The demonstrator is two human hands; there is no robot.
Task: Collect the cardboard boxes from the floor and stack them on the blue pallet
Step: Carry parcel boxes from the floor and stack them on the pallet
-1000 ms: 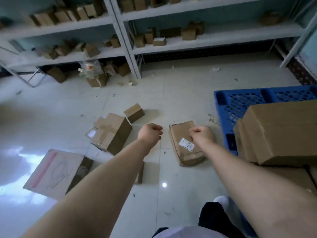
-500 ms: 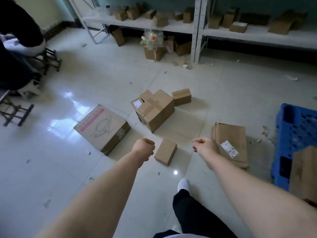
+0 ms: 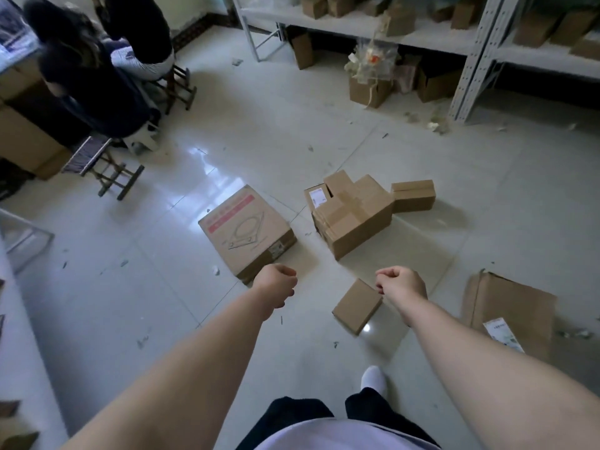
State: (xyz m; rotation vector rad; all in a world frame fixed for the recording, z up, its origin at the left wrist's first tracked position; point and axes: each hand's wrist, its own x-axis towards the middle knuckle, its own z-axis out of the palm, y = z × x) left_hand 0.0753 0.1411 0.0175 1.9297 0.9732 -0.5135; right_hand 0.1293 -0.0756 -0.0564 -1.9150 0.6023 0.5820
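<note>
Several cardboard boxes lie on the tiled floor. A flat box with a red stripe (image 3: 243, 228) sits just beyond my left hand (image 3: 276, 285). A taped box (image 3: 352, 217) lies tilted in the middle, with a small box (image 3: 413, 195) beside it on the right. Another small flat box (image 3: 357, 305) lies just left of my right hand (image 3: 402, 284). A flattened box with a white label (image 3: 509, 306) is at the right. Both hands are stretched forward as fists and hold nothing. The blue pallet is out of view.
Two people sit on wooden stools (image 3: 107, 167) at the upper left. Grey shelving (image 3: 470, 56) with more boxes runs along the back, and boxes stand beneath it (image 3: 368, 89). Paper scraps litter the floor. My feet (image 3: 373, 380) are at the bottom.
The view has swung left: the blue pallet and its box have left the frame, the seated people have come in, and the floor boxes are closer. Both hands stay fisted.
</note>
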